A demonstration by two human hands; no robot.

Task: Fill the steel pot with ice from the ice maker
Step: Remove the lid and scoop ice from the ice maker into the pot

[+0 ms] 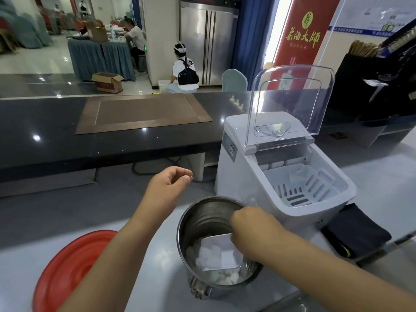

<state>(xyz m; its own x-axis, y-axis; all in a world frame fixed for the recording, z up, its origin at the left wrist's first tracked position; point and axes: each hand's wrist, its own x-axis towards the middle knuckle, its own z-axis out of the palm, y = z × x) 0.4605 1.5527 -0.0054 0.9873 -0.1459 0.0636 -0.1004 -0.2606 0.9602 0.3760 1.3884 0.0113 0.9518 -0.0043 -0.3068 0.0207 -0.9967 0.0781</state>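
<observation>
R hand (252,230) grips a scoop (221,251) w/ ice (210,252) inside the steel pot (202,219). Pot's on the desk (157,266), just beside the ice maker (238,167). L hand (166,185) is loose, holds nothing.

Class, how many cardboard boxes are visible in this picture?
2: one cardboard box open on the floor beside the draped table, another on top of that table. Others may be hidden.
</observation>
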